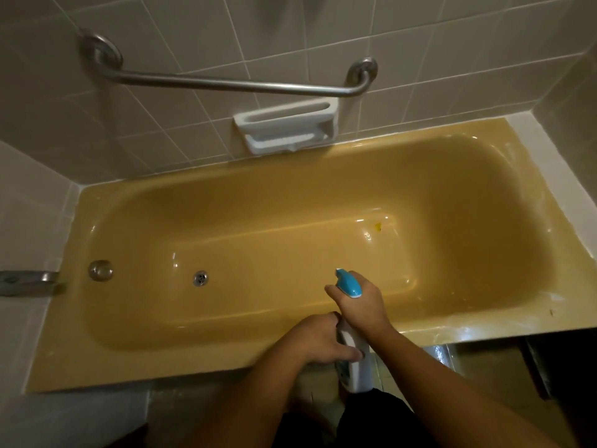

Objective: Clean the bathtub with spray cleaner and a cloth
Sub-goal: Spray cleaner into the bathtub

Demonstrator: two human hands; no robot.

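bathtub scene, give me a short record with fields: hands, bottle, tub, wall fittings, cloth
right hand: right hand wrapped around the neck of the spray bottle, under its blue trigger head
left hand: left hand holds the bottle's white body lower down
bottle position: over the tub's near rim, nozzle aimed into the basin
tub: yellow bathtub, drain and round overflow plate at the left end, small yellow spot on the floor
wall fittings: metal grab bar, white soap dish
cloth: none visible

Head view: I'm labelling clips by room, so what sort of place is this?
A bathroom: a yellow tub set against tiled walls, with a grab bar and soap dish.
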